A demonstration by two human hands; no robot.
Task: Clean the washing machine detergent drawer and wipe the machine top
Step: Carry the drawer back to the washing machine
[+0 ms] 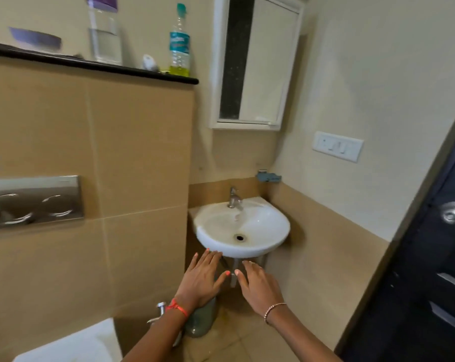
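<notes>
**Item 1, hands.** Left hand [202, 276] & right hand [257, 283]: both held out flat, palms down, fingers straight and spread, nothing in either. Thumb tips just beside each other. Both are at the near edge of the sink, below its rim; left fingertips overlap the rim in view, contact not clear.

**Item 2, white round ceramic wall sink [263, 218].** Centre of scene, far side of the hands. Small chrome tap [233, 197] at its far rim, w/ a thin stream of water [237, 214] falling into the bowl.

**Item 3, task items.** Detergent drawer & washing machine top: neither in view. Heading and long axis of the drawer can't be told. White flat-topped object [72, 343] at near left is cut off by the frame edge, identity unclear.

**Item 4, surrounds.**
- Black stone shelf [90, 64], far left, high up.
- Clear plastic bottle w/ yellow liquid [179, 43] standing upright on it.
- White mirrored wall cabinet [257, 61] above the sink.
- Dark door [430, 283] at right.

**Step in hand (est.):** probably a rinse at the sink, either hand-washing or getting ready to bring the drawer under the water. Drawer cleaning and top wipe show no sign of being done.

**Next move calls for:** hands forward and up over the rim into the stream, or else fetching the drawer & a cloth from out of view.
</notes>
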